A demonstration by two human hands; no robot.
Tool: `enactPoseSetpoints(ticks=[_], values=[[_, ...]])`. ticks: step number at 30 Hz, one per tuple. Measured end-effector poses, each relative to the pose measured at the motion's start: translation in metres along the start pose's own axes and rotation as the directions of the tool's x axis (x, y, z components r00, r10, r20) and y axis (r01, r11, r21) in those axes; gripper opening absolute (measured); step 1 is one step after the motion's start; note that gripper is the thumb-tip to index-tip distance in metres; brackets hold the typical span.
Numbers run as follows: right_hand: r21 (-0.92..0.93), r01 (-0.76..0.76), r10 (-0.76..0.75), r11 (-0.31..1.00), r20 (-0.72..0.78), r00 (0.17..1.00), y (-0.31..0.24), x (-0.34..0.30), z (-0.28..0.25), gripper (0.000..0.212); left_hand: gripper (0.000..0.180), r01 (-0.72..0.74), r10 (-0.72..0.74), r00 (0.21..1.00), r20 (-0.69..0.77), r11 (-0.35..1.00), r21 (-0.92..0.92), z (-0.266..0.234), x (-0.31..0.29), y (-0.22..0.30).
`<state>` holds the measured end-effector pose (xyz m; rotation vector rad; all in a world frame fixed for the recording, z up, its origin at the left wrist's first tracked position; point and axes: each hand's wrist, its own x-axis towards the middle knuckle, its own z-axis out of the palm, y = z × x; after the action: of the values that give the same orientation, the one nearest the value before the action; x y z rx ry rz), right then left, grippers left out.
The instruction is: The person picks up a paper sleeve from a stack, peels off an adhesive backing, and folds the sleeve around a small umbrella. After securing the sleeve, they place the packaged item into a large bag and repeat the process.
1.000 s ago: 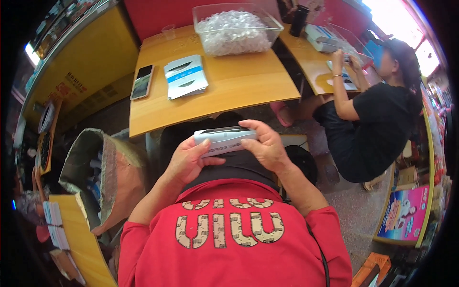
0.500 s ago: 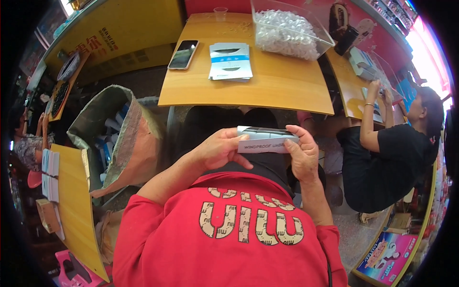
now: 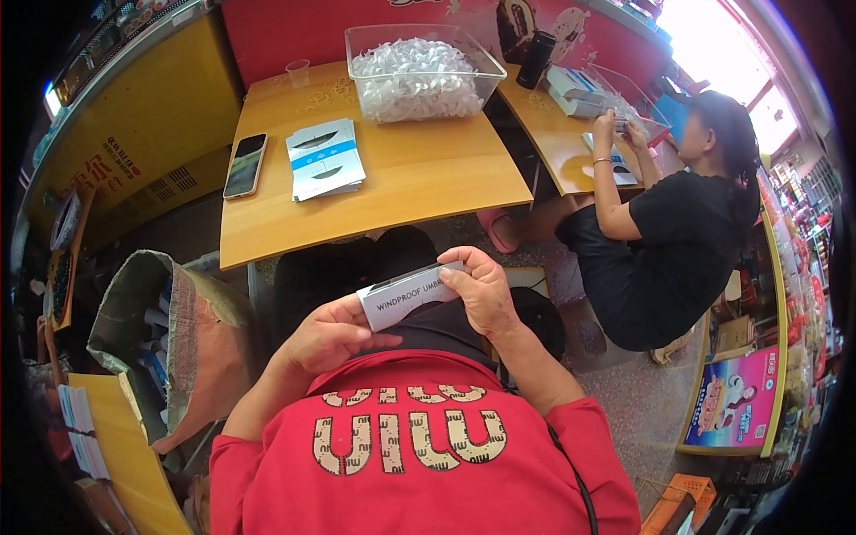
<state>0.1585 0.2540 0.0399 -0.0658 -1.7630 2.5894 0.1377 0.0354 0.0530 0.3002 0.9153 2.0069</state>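
While I watch remotely off the head cam, both hands are busy w/ one piece: a white card sleeve [image 3: 403, 304], held up over the lap [image 3: 450, 331], just short of the near edge of the table [image 3: 437, 174]. L hand [image 3: 330, 337] has the left end, R hand [image 3: 479, 290] grips the other, thumb on the printed face & fingers over the top. Neither is spread wide.

Progress rn, afaict: this one's already bent out of flat, printed side toward me, dark strip along the top. Can't tell tbh if anything's inside, that bit's too dark & small. The stack of flat cards [image 3: 326, 162] on the table looks not yet folded, so I'd count that as left. Open sack [image 3: 209, 352] on the left has white and blue pieces [image 3: 158, 361] in it.

Room-wise: table edge is the closest thing past the hands. Farther up are the stack & phone [image 3: 245, 166], w/ the clear tub [image 3: 492, 85] of plastic bits [image 3: 415, 76] behind. Sack stands left of the L hand, apart from it. Co-worker [image 3: 682, 223] in black is well off to the R, so decent elbow room that side IMO.
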Motion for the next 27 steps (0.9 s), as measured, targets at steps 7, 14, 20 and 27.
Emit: enactPoseSetpoints(ticks=[7,14,20,27], values=[[-0.127,0.096,-0.101,0.987,-0.036,0.994,0.005,0.002,0.007,0.020,0.023,-0.128,0.204,0.925,-0.322,0.962,0.242,0.006,0.015,-0.019],[-0.070,-0.101,0.109,0.992,0.131,0.985,-0.013,0.000,0.005,0.034,0.020,-0.114,0.201,0.923,-0.327,0.957,0.266,0.001,0.013,-0.019],[-0.072,-0.091,0.099,0.993,0.120,0.988,-0.003,-0.003,0.004,0.029,0.019,-0.012,0.048,0.954,-0.295,0.992,0.125,-0.003,0.014,-0.012],[-0.149,-0.047,0.060,0.988,0.081,0.995,-0.002,-0.003,0.008,0.027,0.019,-0.086,0.103,0.932,-0.349,0.994,0.064,0.006,0.017,-0.014]])
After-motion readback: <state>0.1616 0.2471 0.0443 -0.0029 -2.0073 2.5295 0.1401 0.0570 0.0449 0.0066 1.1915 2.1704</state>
